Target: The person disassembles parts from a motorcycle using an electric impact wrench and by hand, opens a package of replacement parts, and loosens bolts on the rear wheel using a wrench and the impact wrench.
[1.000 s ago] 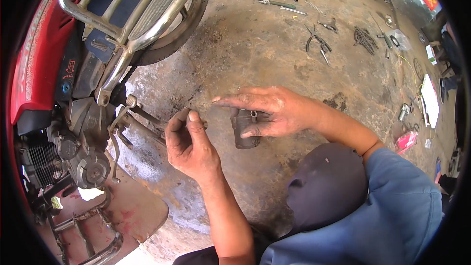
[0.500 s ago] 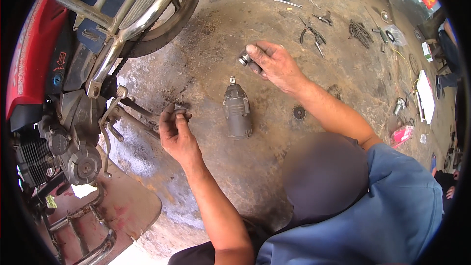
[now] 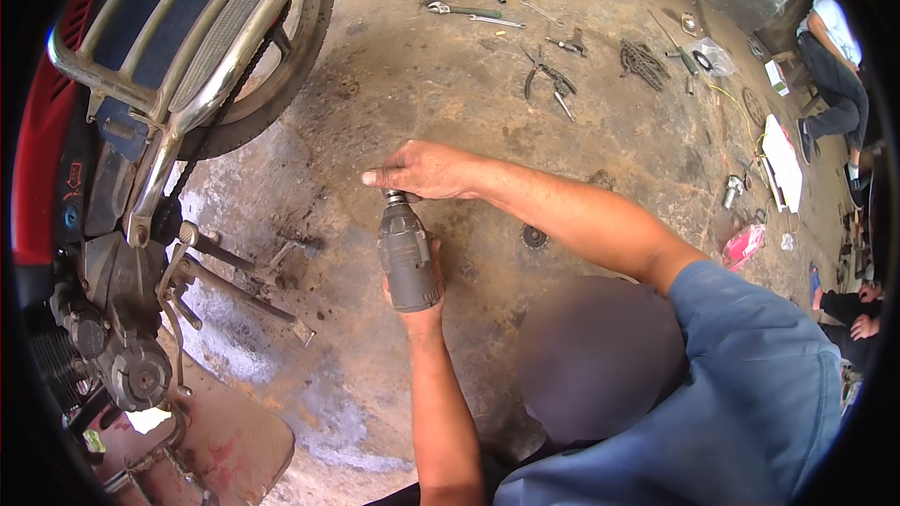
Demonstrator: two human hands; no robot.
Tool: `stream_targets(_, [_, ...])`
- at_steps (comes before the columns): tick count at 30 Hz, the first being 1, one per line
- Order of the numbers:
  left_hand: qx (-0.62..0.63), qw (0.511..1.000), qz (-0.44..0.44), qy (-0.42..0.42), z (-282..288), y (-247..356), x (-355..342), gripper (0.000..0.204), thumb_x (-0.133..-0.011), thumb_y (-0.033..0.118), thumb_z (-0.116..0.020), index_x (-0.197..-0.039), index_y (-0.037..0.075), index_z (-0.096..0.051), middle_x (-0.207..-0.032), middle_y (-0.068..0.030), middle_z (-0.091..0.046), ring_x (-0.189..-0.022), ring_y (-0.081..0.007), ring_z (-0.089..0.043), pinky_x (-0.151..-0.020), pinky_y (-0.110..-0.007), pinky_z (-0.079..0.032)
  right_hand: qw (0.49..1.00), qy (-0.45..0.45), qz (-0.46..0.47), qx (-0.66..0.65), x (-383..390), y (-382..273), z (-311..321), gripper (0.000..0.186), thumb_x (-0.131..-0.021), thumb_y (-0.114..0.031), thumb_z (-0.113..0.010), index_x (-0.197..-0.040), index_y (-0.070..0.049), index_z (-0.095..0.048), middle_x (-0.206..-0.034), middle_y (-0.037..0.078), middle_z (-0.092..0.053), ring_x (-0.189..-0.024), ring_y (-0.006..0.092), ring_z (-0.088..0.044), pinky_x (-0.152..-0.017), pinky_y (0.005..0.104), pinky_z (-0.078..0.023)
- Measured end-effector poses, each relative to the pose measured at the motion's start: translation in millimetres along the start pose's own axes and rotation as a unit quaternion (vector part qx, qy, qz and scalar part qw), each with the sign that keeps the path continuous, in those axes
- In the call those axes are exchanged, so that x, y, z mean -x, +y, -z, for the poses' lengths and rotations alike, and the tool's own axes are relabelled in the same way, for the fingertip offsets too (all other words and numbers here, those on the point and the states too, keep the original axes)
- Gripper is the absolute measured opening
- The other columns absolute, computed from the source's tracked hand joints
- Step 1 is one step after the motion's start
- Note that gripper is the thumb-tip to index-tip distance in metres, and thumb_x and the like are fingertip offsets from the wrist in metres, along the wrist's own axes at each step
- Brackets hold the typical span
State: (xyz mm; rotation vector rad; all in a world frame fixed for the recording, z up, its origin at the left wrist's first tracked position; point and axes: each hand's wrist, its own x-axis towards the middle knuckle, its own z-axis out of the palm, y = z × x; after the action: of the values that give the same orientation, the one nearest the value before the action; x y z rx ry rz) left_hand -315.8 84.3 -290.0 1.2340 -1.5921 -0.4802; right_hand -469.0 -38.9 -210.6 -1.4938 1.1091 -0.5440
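A dark grey impact wrench is gripped in my left hand, which is mostly hidden beneath its body; a few fingers show along its sides. The tool's nose points away from me. At that nose, my right hand is closed round a metal socket, with only its lower end showing below the fingers. The socket meets the wrench's drive end; whether it is fully seated cannot be made out.
A red motorcycle stands at the left. A small dark sprocket lies by my right forearm. Farther off lie an adjustable wrench, pliers and a chain. Another person is at the far right.
My left hand has moved right and taken hold of the impact wrench. My right hand has brought the socket left and down to the tool's nose. The view has shifted slightly.
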Motion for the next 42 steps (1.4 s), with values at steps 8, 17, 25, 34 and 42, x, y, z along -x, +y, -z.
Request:
stream_targets(8, [0.269,0.928,0.257,0.017,32,26,-2,0.022,-0.090,0.011,-0.079,-0.106,0.004,-0.067,-0.084,-0.0045,-0.067,-0.070,-0.0168,-0.063,-0.068,-0.032,-0.052,0.973,-0.013,-0.035,-0.229,24,6,24,0.039,-0.107,-0.040,-0.054,-0.110,-0.002,-0.063,-0.088,0.004,-0.063,-0.076,0.0116,-0.058,-0.063,0.0295,-0.049])
stream_targets(17, [0.470,0.847,0.248,0.024,57,52,-17,0.019,-0.092,0.005,-0.072,-0.108,0.001,-0.063,-0.083,-0.0069,-0.063,-0.067,-0.0180,-0.058,-0.068,-0.035,-0.051,0.833,0.124,0.199,-0.502,46,-86,26,0.024,-0.104,-0.016,-0.060,-0.121,0.000,-0.056,-0.113,0.015,-0.069,-0.107,0.0273,-0.070,-0.092,0.0420,-0.061])
stream_targets(25, [0.468,0.856,0.220,0.014,64,73,-18,0.037,-0.094,0.008,-0.069,-0.127,-0.001,-0.055,-0.074,-0.0080,-0.059,-0.063,-0.0194,-0.056,-0.063,-0.037,-0.051,0.869,0.176,0.188,-0.422,72,-100,12,0.022,-0.104,-0.016,-0.060,-0.117,0.000,-0.054,-0.101,0.015,-0.070,-0.085,0.0254,-0.073,-0.078,0.0382,-0.063])
stream_targets(34, [0.414,0.890,0.189,-0.008,87,71,-20,0.030,-0.097,0.009,-0.065,-0.125,0.000,-0.056,-0.075,-0.0044,-0.057,-0.067,-0.0168,-0.057,-0.069,-0.036,-0.052,0.890,0.162,0.181,-0.386,70,-109,4,0.023,-0.102,-0.016,-0.065,-0.114,0.001,-0.057,-0.096,0.012,-0.069,-0.081,0.0230,-0.072,-0.074,0.0363,-0.063])
stream_targets(42, [0.020,0.993,-0.116,0.014,113,82,-39,0.036,-0.080,0.010,-0.083,-0.115,0.007,-0.073,-0.108,-0.0106,-0.076,-0.099,-0.0250,-0.074,-0.088,-0.037,-0.057,0.976,0.081,0.106,-0.171,49,-161,29,0.025,-0.099,-0.027,-0.071,-0.103,-0.004,-0.063,-0.082,0.002,-0.065,-0.069,0.0107,-0.063,-0.068,0.0320,-0.060])
